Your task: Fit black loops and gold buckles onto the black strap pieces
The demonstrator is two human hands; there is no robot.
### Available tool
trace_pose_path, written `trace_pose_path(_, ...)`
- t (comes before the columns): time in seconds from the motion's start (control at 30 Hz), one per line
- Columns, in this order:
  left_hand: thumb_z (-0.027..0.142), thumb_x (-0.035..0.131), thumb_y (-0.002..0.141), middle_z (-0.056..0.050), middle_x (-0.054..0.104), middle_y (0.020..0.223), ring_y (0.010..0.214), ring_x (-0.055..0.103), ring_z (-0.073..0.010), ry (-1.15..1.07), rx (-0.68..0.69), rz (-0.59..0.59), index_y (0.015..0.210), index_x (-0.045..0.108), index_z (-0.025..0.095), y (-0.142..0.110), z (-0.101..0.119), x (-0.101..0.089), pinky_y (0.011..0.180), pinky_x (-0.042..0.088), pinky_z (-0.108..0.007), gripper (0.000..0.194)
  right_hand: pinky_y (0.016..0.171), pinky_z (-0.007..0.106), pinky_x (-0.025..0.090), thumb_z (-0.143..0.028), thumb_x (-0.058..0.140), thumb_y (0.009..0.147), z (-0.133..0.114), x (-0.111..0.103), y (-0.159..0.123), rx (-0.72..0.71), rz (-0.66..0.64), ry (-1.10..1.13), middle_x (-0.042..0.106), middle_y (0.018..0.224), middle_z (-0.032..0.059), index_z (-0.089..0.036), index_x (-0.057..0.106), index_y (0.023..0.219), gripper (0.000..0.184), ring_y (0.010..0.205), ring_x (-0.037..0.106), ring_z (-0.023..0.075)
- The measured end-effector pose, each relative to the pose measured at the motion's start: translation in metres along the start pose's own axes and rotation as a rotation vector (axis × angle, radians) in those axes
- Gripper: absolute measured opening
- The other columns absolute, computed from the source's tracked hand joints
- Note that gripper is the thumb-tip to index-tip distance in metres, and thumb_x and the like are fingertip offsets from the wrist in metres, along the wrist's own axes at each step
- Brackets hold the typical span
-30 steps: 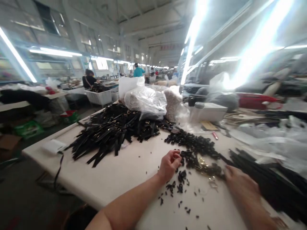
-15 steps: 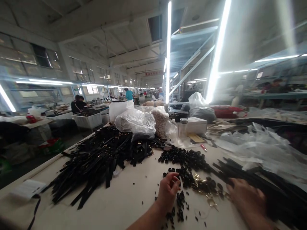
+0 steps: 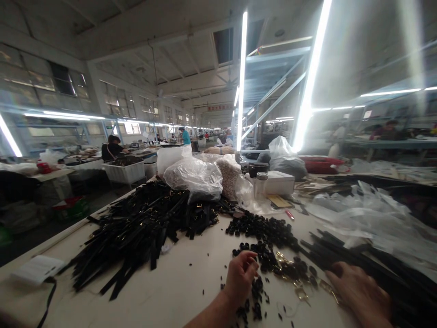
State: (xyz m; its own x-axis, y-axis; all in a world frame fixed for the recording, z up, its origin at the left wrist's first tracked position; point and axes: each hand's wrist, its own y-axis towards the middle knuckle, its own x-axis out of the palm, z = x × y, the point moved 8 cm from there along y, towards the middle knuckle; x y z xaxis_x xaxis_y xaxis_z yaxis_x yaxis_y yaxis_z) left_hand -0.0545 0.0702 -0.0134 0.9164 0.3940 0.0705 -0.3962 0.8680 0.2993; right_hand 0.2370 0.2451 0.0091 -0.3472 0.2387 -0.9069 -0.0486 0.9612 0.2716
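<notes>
My left hand (image 3: 241, 273) hovers at the near edge of the small black loops (image 3: 269, 253), its fingers curled in and thumb drawn against them. Whatever lies inside that pinch is too small or hidden to name. At the right, my right hand (image 3: 358, 289) reaches palm down over a stack of long black straps (image 3: 327, 248). Its fingertips are dark and blurred, so its grip is unclear. Close beside its fingers lies a gold buckle (image 3: 329, 290). More gold buckles (image 3: 283, 259) lie among the loops between my hands.
A large heap of black buckled straps (image 3: 136, 237) covers the table's left side. Clear plastic bags (image 3: 194, 175), a lidded jar (image 3: 261, 184) and a white box (image 3: 280, 182) stand behind. Crumpled plastic sheeting (image 3: 368, 205) lies at the right. Other people sit and stand farther back.
My right hand has shifted slightly right and toward me, exposing the gold buckle by its fingers. My left hand stays curled in nearly the same place.
</notes>
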Motion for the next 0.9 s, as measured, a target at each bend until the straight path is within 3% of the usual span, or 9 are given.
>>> trace_pose_path(0.13,0.027,0.059,0.082,-0.002,0.063,0.076,0.06,0.058,-0.0124,0.0,-0.006,0.009,0.1,0.064,0.018,0.0,-0.002,0.0,0.058,0.046,-0.024,0.021,0.076,0.044,0.047,-0.043,0.053,0.075,-0.002,0.004,-0.002,0.024,-0.128,-0.056,0.067,0.094,0.0123,-0.024,0.072,0.082,0.028,0.09,0.063,0.034)
trace_pose_path(0.33,0.03,0.061,0.08,-0.002,0.064,0.074,0.059,0.058,-0.0125,0.0,-0.038,0.011,0.098,0.065,0.018,0.002,-0.004,0.001,0.058,0.046,-0.024,0.022,0.076,0.045,0.049,-0.045,0.053,0.074,0.006,0.01,0.006,0.004,-0.04,-0.052,0.069,0.1,0.0139,-0.022,0.072,0.101,0.04,0.088,0.065,0.0343)
trace_pose_path(0.6,0.027,0.061,0.078,-0.003,0.066,0.073,0.059,0.06,-0.0137,0.022,-0.043,0.012,0.091,0.067,0.017,0.002,-0.007,0.001,0.057,0.045,-0.025,0.017,0.074,0.044,0.049,-0.046,0.056,0.072,0.012,0.015,0.011,0.04,-0.097,-0.086,0.068,0.105,0.0134,-0.026,0.076,0.094,0.035,0.093,0.064,0.0345)
trace_pose_path(0.77,0.028,0.062,0.078,-0.003,0.067,0.072,0.06,0.06,-0.0136,0.03,-0.057,0.001,0.091,0.067,0.017,-0.001,0.003,-0.001,0.059,0.047,-0.025,0.018,0.071,0.039,0.047,-0.037,0.051,0.079,-0.001,0.007,0.0,-0.025,-0.142,-0.096,0.072,0.099,0.0099,-0.026,0.075,0.092,0.029,0.086,0.066,0.0299)
trace_pose_path(0.9,0.032,0.065,0.077,-0.003,0.067,0.073,0.061,0.061,-0.0139,0.022,-0.076,0.011,0.092,0.067,0.017,-0.004,0.007,-0.005,0.059,0.048,-0.025,0.021,0.074,0.032,0.045,-0.038,0.038,0.093,-0.033,-0.019,-0.015,-0.144,-0.01,-0.047,0.071,0.105,0.0121,-0.018,0.07,0.106,0.04,0.09,0.066,0.0243)
